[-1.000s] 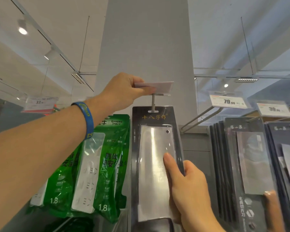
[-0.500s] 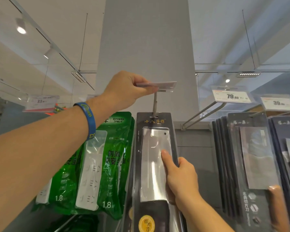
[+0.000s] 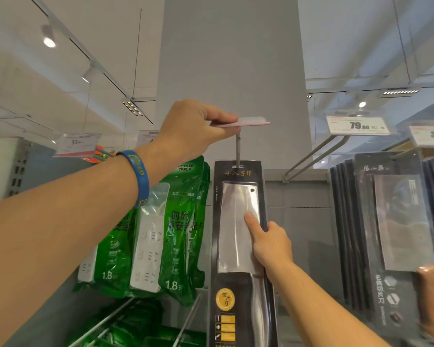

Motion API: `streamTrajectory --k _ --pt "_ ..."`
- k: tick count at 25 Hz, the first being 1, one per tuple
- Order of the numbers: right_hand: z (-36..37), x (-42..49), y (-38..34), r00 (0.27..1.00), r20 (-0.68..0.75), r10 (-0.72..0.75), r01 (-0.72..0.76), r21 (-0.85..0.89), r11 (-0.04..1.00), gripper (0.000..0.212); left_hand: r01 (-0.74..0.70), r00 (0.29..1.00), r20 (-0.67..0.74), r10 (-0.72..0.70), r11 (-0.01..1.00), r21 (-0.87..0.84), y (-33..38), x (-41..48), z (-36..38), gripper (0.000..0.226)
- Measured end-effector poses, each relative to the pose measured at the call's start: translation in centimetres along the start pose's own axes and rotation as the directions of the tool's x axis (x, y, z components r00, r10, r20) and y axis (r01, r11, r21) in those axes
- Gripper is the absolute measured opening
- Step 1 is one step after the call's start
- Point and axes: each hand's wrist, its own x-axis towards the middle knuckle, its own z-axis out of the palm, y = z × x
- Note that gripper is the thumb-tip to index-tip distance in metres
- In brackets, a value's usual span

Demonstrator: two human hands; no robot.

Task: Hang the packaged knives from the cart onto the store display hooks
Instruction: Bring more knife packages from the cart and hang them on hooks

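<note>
STORE DISPLAY: In the upper centre of the frame, the person's left hand (image 3: 191,131) pinches a clear, pink-edged price-tag flap (image 3: 248,120) between thumb and curled fingers. It holds the flap level above the near end of a grey metal display hook (image 3: 238,149). Below, at centre, a long black cleaver pack (image 3: 232,221) with a clear window over the steel blade hangs by its top slot on that hook. The right hand (image 3: 273,244) grips the pack's right edge, thumb pressed flat on the window and fingers wrapped behind it, out of sight.

Compared with a second ago, the pack looks smaller and sits farther back along the hook. More bare rod shows between flap and slot, and the right arm reaches out longer. A round yellow label (image 3: 225,299) low on the pack has come into view. The left hand's pinch on the flap is unchanged.

Green power-strip bags (image 3: 176,234) hang just left of the pack. At the right of the frame, rows of dark knife packs (image 3: 396,221) hang under a white 79.00 price card (image 3: 358,125). A blue wristband (image 3: 140,176) circles the left wrist, and a grey column (image 3: 231,58) rises behind.
</note>
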Motion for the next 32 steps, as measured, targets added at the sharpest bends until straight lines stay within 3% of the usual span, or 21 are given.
streamTrajectory --k 7,12,16,19,22,25,29,32 --pt "-0.3 0.0 0.2 0.999 0.04 -0.002 0.002 -0.006 1.0 0.093 -0.035 0.999 0.009 0.034 0.996 0.084 0.6 -0.9 0.1 0.032" --pt "-0.9 -0.5 0.5 0.998 0.046 -0.036 0.041 -0.098 0.994 0.067 -0.027 1.0 0.001 0.028 0.991 0.128 0.8 -2.1 -0.2 0.035" --pt "-2.2 -4.3 2.7 0.993 -0.017 -0.113 0.098 -0.384 0.918 0.053 0.052 0.992 -0.11 -0.059 0.997 -0.063 0.1 -7.7 -0.3 0.043" --pt "-4.4 -8.0 4.3 0.971 -0.135 -0.198 0.14 -0.353 0.925 0.04 0.227 0.971 -0.011 -0.24 0.931 -0.284 -1.9 -13.8 1.4 0.035" --pt "-7.5 -13.2 4.4 0.987 -0.029 -0.156 0.156 -0.01 0.988 0.036 0.47 0.883 0.234 -0.408 0.763 -0.443 -2.2 -20.4 5.2 0.018" --pt "-11.8 -19.8 5.2 0.995 0.019 -0.096 0.093 0.113 0.989 0.035 0.63 0.775 0.465 -0.428 0.571 -0.526 -0.3 -26.6 8.8 0.014" --pt "-17.8 -33.3 10.7 0.976 -0.192 0.107 -0.099 0.05 0.994 0.03 0.758 0.633 0.728 -0.263 0.403 -0.513 3.8 -37.6 12.1 0.015" --pt "-20.9 -47.8 15.4 0.812 -0.444 0.379 -0.417 0.013 0.909 0.028 0.892 0.344 0.938 -0.046 0.329 -0.311 8.8 -48.7 14.2 0.017"
